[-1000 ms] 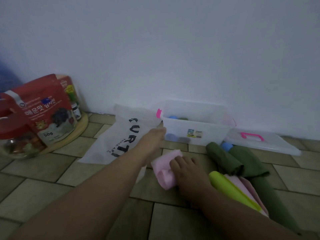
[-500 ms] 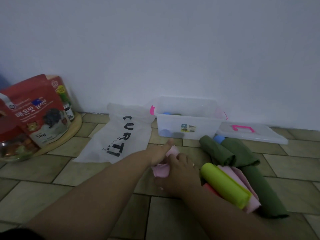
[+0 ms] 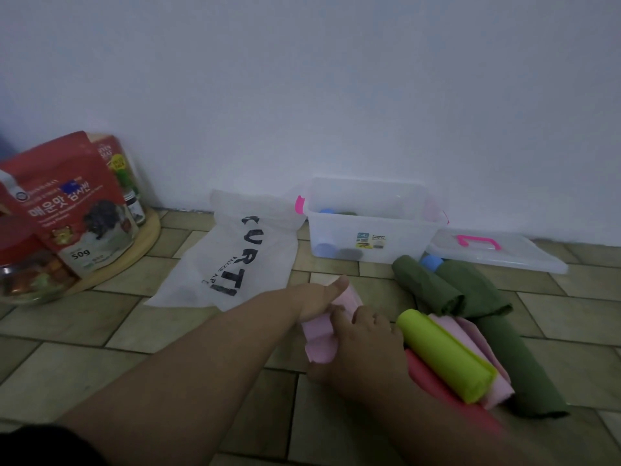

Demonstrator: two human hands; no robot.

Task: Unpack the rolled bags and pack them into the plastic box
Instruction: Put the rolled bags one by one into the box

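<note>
A pink bag (image 3: 321, 343) lies partly rolled on the tiled floor in the middle. My left hand (image 3: 321, 297) grips its far end, thumb stretched along the top. My right hand (image 3: 364, 341) rests on its near part with the fingers curled over the fold. To the right is a pile of rolled bags: a lime-green roll (image 3: 447, 356), a pink one (image 3: 484, 358), a red one (image 3: 447, 395), dark green rolls (image 3: 426, 284) and a blue roll (image 3: 431, 262). The clear plastic box (image 3: 369, 242) stands open by the wall with a blue roll and a dark roll inside.
The box's clear lid (image 3: 497, 252) with a pink handle lies flat to its right. A flat white bag (image 3: 235, 257) printed with black letters is spread left of the box. At the far left, red snack packs (image 3: 70, 203) and a jar stand on a round wooden board (image 3: 134, 250).
My left hand drew back from near the box onto the pink bag. Both hands have gathered the bag, which now looks more folded up.
</note>
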